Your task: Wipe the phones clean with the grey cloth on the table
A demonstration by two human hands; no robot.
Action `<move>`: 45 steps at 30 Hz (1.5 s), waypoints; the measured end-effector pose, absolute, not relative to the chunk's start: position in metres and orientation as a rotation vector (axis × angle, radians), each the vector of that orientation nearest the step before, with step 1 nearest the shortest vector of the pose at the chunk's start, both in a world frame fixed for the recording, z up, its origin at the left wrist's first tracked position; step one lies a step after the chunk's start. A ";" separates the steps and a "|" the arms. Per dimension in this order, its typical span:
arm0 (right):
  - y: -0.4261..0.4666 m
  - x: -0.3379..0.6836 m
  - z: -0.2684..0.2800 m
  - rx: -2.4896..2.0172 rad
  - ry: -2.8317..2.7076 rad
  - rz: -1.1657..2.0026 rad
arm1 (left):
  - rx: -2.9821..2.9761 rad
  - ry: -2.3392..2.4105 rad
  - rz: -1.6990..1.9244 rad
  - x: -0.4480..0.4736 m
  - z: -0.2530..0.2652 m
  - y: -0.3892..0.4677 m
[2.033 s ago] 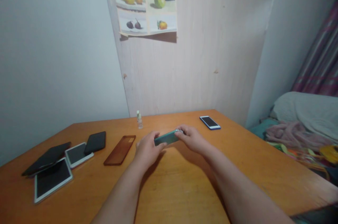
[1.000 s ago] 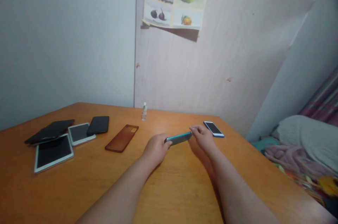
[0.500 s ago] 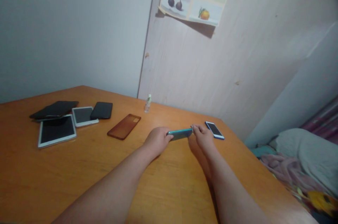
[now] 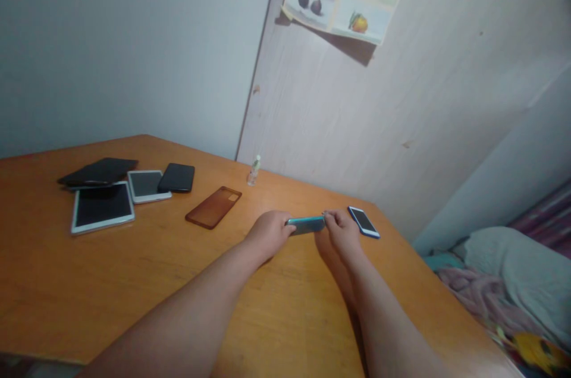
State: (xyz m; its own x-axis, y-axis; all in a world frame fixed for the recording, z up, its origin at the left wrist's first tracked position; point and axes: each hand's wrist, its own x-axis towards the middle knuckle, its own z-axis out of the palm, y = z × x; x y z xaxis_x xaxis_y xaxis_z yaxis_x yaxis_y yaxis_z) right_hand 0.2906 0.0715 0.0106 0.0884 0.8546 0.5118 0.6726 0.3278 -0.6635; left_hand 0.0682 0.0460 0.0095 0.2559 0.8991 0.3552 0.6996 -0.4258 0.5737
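Note:
A teal-edged smartphone (image 4: 307,224) is held up sideways above the wooden table, its thin edge turned up. My left hand (image 4: 272,234) is closed around its left end, thumb along the near face. At the phone's right end, the fingers of my right hand (image 4: 341,229) are pinched together; something tiny at the fingertips is too small to name. Right of that hand lies a white-fronted phone with a blue edge (image 4: 363,221). A brown translucent phone case (image 4: 214,207) lies to the left of my hands.
At the table's (image 4: 276,318) left are a white tablet (image 4: 103,208), a smaller white tablet (image 4: 146,185), a black device (image 4: 177,178) and a black folded cover (image 4: 100,171). A small clear bottle (image 4: 254,171) stands near the wall. Bedding (image 4: 513,277) lies beyond the right edge.
The view has shifted slightly, so the table's near-left edge now shows. Both hands keep their hold at the two ends of the smartphone, which has barely moved.

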 end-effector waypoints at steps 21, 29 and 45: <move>0.045 0.250 0.018 -1.176 -1.935 0.417 | 2.211 1.387 1.000 0.070 0.006 0.046; 0.046 0.248 0.014 -1.127 -1.979 0.374 | 2.206 1.356 1.019 0.070 0.005 0.045; 0.054 0.257 0.011 -1.262 -1.849 0.179 | 1.807 1.208 1.150 0.076 -0.001 0.049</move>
State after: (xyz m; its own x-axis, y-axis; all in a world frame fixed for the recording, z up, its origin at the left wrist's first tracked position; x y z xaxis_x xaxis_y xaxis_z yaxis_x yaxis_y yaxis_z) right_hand 0.2567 0.0538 0.0108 -0.1119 0.8142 0.5697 0.6896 0.4764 -0.5454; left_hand 0.0756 0.0489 -0.0010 0.1833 0.9361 0.3001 0.3460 -0.3472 0.8716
